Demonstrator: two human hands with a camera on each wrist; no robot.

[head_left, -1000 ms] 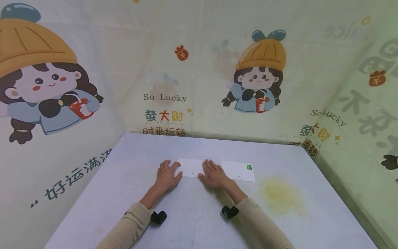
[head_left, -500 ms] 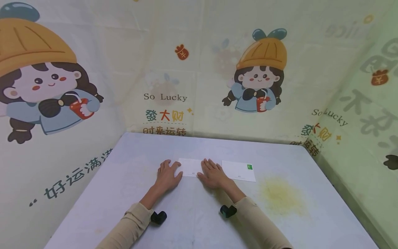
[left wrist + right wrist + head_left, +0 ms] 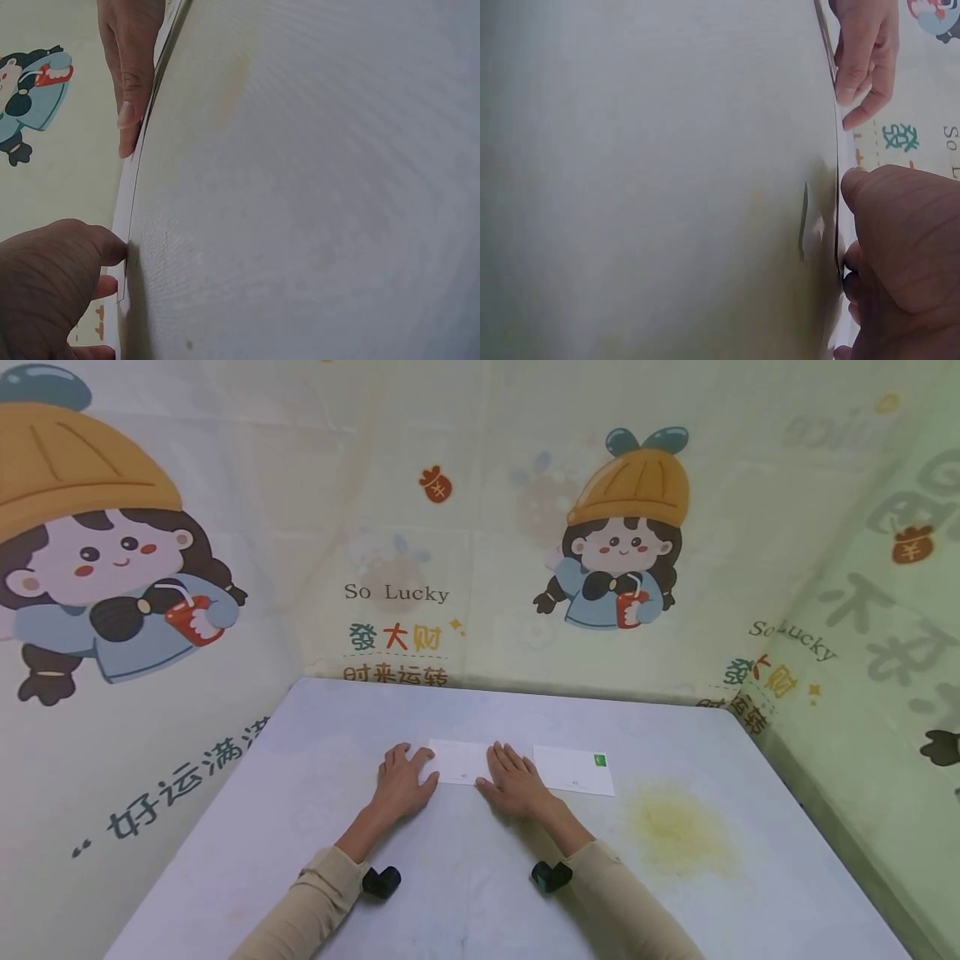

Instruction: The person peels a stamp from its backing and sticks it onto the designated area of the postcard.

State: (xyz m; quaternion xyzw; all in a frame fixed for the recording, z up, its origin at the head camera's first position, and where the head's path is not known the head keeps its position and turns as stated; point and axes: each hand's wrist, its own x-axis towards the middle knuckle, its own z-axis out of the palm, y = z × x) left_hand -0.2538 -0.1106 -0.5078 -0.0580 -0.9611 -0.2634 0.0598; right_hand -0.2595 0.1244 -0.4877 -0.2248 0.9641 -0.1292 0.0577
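Observation:
A white envelope [image 3: 456, 762] lies flat on the table, with a small printed mark near its lower edge. My left hand [image 3: 403, 785] touches its left end, thumb and index finger spread at the edge. Across its right end rests my right hand [image 3: 516, 785], fingers straight and together, hiding that end. To the right lies another white envelope [image 3: 570, 770] with a green stamp [image 3: 600, 760] in its upper right corner. In the left wrist view, my left thumb [image 3: 111, 246] lies on the near edge of the paper.
The white table [image 3: 465, 877] has a yellowish stain [image 3: 678, 831] to the right. A small pale scrap [image 3: 811, 225] shows near the right hand in the right wrist view. Behind hangs a cartoon-printed cloth [image 3: 495, 568]. Black wrist devices [image 3: 382, 882] sit at both cuffs.
My right hand has shifted very slightly left along the envelope. The left hand and both envelopes stay in place.

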